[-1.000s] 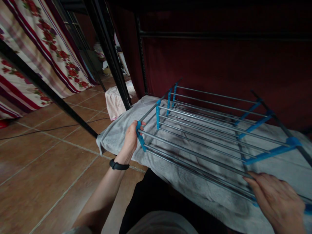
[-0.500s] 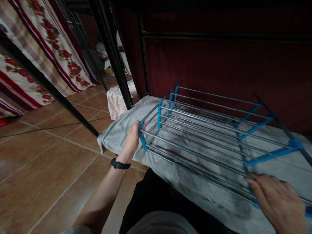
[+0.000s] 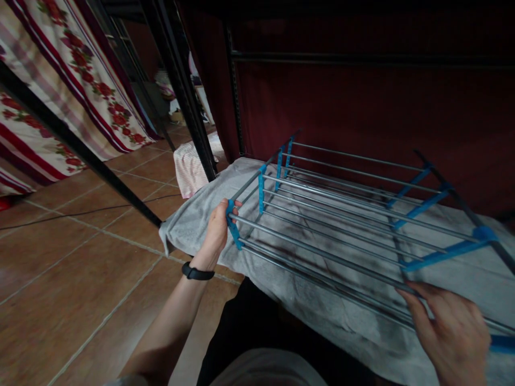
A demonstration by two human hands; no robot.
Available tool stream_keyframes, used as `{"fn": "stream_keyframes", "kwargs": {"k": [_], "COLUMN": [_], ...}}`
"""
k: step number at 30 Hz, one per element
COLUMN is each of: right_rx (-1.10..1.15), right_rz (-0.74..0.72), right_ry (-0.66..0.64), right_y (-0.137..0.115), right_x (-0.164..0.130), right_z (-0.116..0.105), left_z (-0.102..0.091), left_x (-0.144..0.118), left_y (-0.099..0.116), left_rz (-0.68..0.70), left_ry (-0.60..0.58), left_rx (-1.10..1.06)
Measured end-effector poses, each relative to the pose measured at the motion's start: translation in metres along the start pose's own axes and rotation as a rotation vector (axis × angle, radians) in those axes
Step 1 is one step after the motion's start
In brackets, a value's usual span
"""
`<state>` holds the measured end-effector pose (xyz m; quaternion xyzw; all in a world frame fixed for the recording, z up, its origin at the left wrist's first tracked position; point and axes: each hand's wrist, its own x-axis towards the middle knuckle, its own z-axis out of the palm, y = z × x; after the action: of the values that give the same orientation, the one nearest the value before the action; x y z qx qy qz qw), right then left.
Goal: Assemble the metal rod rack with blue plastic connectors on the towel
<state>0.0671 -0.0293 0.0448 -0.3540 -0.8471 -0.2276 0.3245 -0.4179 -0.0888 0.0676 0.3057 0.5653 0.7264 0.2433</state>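
A rack of grey metal tubes with blue plastic connectors (image 3: pixel 306 241) lies on its side over a grey cloth (image 3: pixel 193 225). My left hand (image 3: pixel 219 222) is closed around the blue connector at its near left corner, thumb on top and fingertips showing behind. At the near right, my right hand (image 3: pixel 453 316) grips the front tube, its fingers curled over it. The blue connector (image 3: pixel 502 343) at the near right end sits just beyond that hand and is partly hidden by it.
Black metal posts (image 3: pixel 181 91) frame the left side, and a dark red curtain (image 3: pixel 341 107) hangs behind the rack. A floral curtain (image 3: pixel 92 80), a cable (image 3: pixel 92 209) on the tiled floor (image 3: pixel 80 268) and a striped cloth (image 3: pixel 191 166) are farther left.
My right hand has shifted slightly left along the front tube, showing more of the tube and blue connector beyond it. My left hand keeps its hold, and the view has moved a little.
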Motion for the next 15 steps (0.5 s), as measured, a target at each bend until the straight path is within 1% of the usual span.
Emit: {"fn": "stream_keyframes", "kwargs": {"k": [6, 11, 15], "right_rx": [-0.009, -0.005, -0.018], "right_rz": [-0.012, -0.008, -0.015], "right_ry": [-0.011, -0.017, -0.031], "right_y": [-0.0017, -0.0038, -0.0036], "right_x": [0.0044, 0.006, 0.0076], "right_z": [-0.0014, -0.0021, -0.0029], "left_z": [0.0026, 0.0025, 0.0024], "left_x": [-0.0008, 0.0005, 0.0007], "left_y": [0.002, -0.0002, -0.0008], "left_rz": [0.002, 0.002, 0.006], "left_ry": [0.006, 0.042, 0.032], "left_rx": [0.005, 0.025, 0.013]}}
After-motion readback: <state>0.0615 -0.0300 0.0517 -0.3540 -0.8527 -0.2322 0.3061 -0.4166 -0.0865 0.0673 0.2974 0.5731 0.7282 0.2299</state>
